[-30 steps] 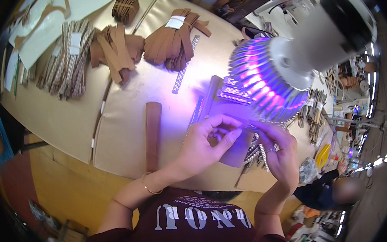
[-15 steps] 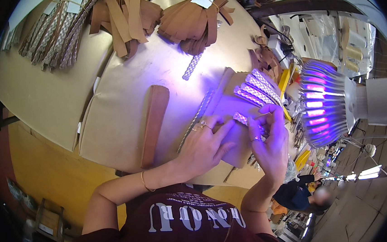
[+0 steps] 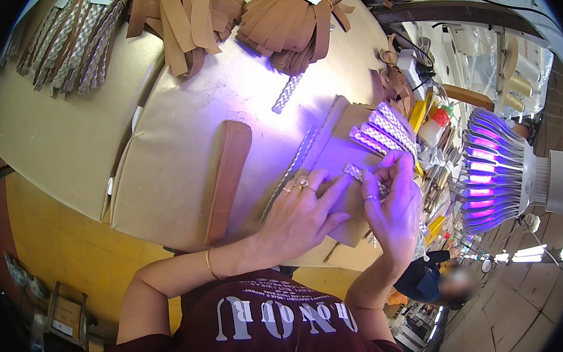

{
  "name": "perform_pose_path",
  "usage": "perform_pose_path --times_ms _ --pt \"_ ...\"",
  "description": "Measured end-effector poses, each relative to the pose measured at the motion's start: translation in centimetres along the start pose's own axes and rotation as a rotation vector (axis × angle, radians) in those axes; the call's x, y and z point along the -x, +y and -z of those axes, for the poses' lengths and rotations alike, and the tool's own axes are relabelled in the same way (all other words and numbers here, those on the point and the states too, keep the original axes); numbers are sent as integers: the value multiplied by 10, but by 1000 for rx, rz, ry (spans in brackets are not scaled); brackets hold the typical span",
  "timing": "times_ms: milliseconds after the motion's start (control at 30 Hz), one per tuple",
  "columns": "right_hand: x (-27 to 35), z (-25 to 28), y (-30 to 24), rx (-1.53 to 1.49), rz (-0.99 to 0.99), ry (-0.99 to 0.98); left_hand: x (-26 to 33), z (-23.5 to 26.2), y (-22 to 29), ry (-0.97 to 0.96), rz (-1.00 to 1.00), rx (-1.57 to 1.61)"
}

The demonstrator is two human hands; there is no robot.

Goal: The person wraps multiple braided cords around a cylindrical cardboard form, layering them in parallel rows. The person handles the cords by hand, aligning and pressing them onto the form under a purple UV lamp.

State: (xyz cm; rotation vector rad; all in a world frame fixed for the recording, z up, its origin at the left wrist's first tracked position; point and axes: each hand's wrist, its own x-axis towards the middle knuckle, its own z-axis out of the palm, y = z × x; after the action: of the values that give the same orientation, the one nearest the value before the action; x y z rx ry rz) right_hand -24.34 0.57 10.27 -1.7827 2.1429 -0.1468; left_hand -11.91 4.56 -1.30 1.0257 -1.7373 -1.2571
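My right hand (image 3: 393,203) pinches a short braided strip (image 3: 352,171) between thumb and fingers, and the strip's free end points left. My left hand (image 3: 301,213) lies spread beside it, palm down. Its index fingertip is close to the strip's end; whether they touch I cannot tell. Under both hands is a tan board (image 3: 332,147). A long thin braided strip (image 3: 298,153) runs along its left side, partly hidden by my left hand. Several braided strips (image 3: 383,128) lie fanned out just beyond my right hand.
A brown leather strap (image 3: 227,180) lies left of my hands. Bundled brown strips (image 3: 289,23) and braided cords (image 3: 76,43) sit at the back. Another braided piece (image 3: 286,95) lies below one bundle. A glowing purple lamp (image 3: 492,169) hangs at right; a person (image 3: 428,280) is beyond.
The view has shifted slightly, so the lamp appears farther right and lower. My left hand's fingers have shifted a little; my right hand keeps its pinch on the braided strip.
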Motion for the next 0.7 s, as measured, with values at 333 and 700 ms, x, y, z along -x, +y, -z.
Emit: perform_pose_path --times_ms 333,700 --pt "0 1 -3 37 -15 -6 0 1 1 -5 3 -6" --pt "3 -7 5 146 57 87 -2 -6 0 63 -94 89"
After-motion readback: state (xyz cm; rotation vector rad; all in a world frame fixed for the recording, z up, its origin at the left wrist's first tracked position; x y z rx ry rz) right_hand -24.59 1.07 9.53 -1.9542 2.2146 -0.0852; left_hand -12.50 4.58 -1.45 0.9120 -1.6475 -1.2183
